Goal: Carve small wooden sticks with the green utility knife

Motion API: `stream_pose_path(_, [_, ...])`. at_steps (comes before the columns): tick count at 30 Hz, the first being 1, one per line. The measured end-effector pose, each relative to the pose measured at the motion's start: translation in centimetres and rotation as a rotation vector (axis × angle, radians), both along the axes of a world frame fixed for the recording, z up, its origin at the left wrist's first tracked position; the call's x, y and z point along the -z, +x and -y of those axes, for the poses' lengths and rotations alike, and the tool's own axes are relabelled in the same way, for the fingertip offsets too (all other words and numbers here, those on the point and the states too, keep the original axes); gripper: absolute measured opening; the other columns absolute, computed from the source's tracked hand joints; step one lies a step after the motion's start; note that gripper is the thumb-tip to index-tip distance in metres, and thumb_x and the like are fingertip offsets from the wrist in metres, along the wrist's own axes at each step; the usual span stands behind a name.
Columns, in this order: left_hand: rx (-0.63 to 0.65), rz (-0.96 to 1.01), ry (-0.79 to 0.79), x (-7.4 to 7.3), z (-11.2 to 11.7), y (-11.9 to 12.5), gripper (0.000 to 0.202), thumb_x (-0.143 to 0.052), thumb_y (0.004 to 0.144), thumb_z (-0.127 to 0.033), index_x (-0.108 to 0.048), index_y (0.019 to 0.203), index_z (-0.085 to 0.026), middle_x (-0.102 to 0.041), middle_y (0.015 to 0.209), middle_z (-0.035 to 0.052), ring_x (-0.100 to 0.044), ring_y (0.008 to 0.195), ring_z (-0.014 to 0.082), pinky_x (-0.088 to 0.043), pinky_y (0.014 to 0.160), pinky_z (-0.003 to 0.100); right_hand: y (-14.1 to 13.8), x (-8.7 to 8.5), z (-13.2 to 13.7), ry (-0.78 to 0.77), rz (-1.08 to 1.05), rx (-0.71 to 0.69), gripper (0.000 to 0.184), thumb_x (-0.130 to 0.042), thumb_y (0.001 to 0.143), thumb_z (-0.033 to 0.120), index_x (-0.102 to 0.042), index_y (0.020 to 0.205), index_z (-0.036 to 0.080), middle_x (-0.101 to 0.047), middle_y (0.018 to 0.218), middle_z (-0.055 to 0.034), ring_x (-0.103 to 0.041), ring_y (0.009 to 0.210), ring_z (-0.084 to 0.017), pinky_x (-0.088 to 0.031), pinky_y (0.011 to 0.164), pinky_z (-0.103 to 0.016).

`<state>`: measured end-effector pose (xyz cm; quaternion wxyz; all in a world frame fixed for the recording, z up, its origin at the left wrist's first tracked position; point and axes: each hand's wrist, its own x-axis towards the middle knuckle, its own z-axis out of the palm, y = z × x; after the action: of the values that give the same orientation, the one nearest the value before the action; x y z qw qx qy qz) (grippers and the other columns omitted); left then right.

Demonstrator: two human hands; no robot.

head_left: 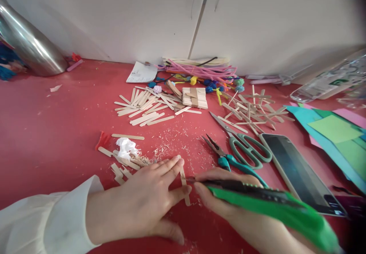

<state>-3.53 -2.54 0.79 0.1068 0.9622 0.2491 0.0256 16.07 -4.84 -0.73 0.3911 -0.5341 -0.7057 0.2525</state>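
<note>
My left hand lies flat on the red surface, fingers stretched out and pressing down a wooden craft stick. My right hand is closed round a green utility knife, whose blade tip touches the stick's right edge. Wood shavings are scattered just beyond the stick. A crumpled white tissue and short cut stick pieces lie beside my left hand.
A pile of craft sticks, a stacked stick panel, pink pipe cleaners and pompoms lie farther back. Teal pliers, green scissors, a phone and coloured paper sheets sit right. A metal vessel stands far left.
</note>
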Motion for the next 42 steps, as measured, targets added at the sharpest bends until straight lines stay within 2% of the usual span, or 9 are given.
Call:
stream_pose_path(4, [0.019, -0.010, 0.000, 0.0, -0.1, -0.2, 0.071, -0.049, 0.074, -0.065, -0.054, 0.121, -0.013, -0.045, 0.131, 0.0264, -0.038, 0.125, 0.0399, -0.042, 0.092, 0.051, 0.2, -0.6, -0.6, -0.022, 0.047, 0.012, 0.008, -0.058, 0.074, 0.024, -0.061, 0.067, 0.023, -0.068, 0.059, 0.0037, -0.065, 0.051, -0.013, -0.056, 0.052, -0.019])
stream_pose_path(6, [0.023, -0.013, -0.003, 0.0, 0.0, -0.2, 0.070, -0.050, 0.074, -0.064, -0.053, 0.122, -0.014, -0.046, 0.130, 0.0258, -0.038, 0.125, 0.0397, -0.042, 0.092, 0.051, 0.3, -0.7, -0.4, 0.049, 0.126, -0.072, 0.008, -0.056, 0.073, 0.018, -0.061, 0.073, 0.024, -0.070, 0.064, 0.0038, -0.067, 0.053, -0.013, -0.055, 0.051, -0.019])
stream_pose_path(8, [0.020, -0.014, 0.000, 0.0, 0.1, -0.3, 0.069, -0.050, 0.075, -0.063, -0.053, 0.123, -0.014, -0.047, 0.130, 0.0251, -0.038, 0.125, 0.0393, -0.043, 0.091, 0.051, 0.4, -0.6, 0.0, 0.147, 0.173, -0.146, 0.017, -0.053, 0.072, 0.012, -0.059, 0.080, 0.026, -0.072, 0.075, 0.0026, -0.069, 0.060, -0.013, -0.056, 0.055, -0.019])
stream_pose_path(12, [0.015, -0.015, 0.012, 0.1, 0.1, -0.3, 0.071, -0.050, 0.074, -0.064, -0.050, 0.124, -0.014, -0.046, 0.130, 0.0250, -0.038, 0.125, 0.0388, -0.043, 0.091, 0.050, 0.2, -0.5, 0.7, 0.251, 0.205, -0.162, 0.027, -0.047, 0.072, 0.008, -0.056, 0.087, 0.028, -0.072, 0.088, 0.0008, -0.071, 0.071, -0.014, -0.056, 0.064, -0.020])
stream_pose_path(19, [0.002, 0.027, 0.009, 0.3, 0.0, -0.3, 0.070, -0.047, 0.075, -0.064, -0.051, 0.124, -0.014, -0.045, 0.132, 0.0235, -0.039, 0.125, 0.0377, -0.041, 0.093, 0.050, 0.2, -0.5, 0.4, 0.241, 0.215, -0.206, 0.027, -0.044, 0.072, 0.007, -0.057, 0.084, 0.028, -0.072, 0.087, 0.0014, -0.070, 0.073, -0.012, -0.056, 0.064, -0.019])
stream_pose_path(28, [0.006, -0.010, 0.016, 0.1, 0.2, -0.3, 0.069, -0.046, 0.077, -0.065, -0.050, 0.124, -0.015, -0.044, 0.133, 0.0231, -0.038, 0.126, 0.0367, -0.042, 0.093, 0.049, 0.4, 0.0, 0.8, 0.232, 0.204, -0.254, 0.026, -0.043, 0.075, 0.008, -0.059, 0.086, 0.026, -0.071, 0.094, -0.0008, -0.069, 0.078, -0.011, -0.056, 0.068, -0.019])
stream_pose_path(34, [-0.002, -0.012, 0.016, 0.3, 0.3, -0.3, 0.068, -0.047, 0.076, -0.064, -0.051, 0.123, -0.015, -0.044, 0.134, 0.0226, -0.038, 0.126, 0.0367, -0.042, 0.094, 0.048, 0.5, -0.6, 0.8, 0.211, 0.235, -0.257, 0.028, -0.041, 0.075, 0.006, -0.059, 0.084, 0.026, -0.071, 0.095, -0.0016, -0.070, 0.076, -0.012, -0.057, 0.065, -0.020])
stream_pose_path(39, [-0.013, 0.025, -0.002, 0.1, 0.3, -0.1, 0.065, -0.048, 0.077, -0.063, -0.056, 0.117, -0.013, -0.044, 0.133, 0.0234, -0.038, 0.126, 0.0370, -0.041, 0.094, 0.049, 0.5, -0.8, 0.8, 0.199, 0.321, -0.377, 0.027, -0.048, 0.075, 0.006, -0.057, 0.093, 0.024, -0.070, 0.096, -0.0044, -0.069, 0.081, -0.014, -0.058, 0.066, -0.021])
stream_pose_path(42, [-0.013, 0.016, 0.003, 0.0, 0.2, 0.0, 0.065, -0.047, 0.077, -0.063, -0.057, 0.116, -0.012, -0.046, 0.131, 0.0255, -0.037, 0.126, 0.0378, -0.042, 0.094, 0.048, 0.1, -0.3, 0.8, 0.170, 0.245, -0.306, 0.024, -0.050, 0.074, 0.007, -0.059, 0.088, 0.024, -0.070, 0.096, -0.0023, -0.070, 0.079, -0.014, -0.057, 0.066, -0.020])
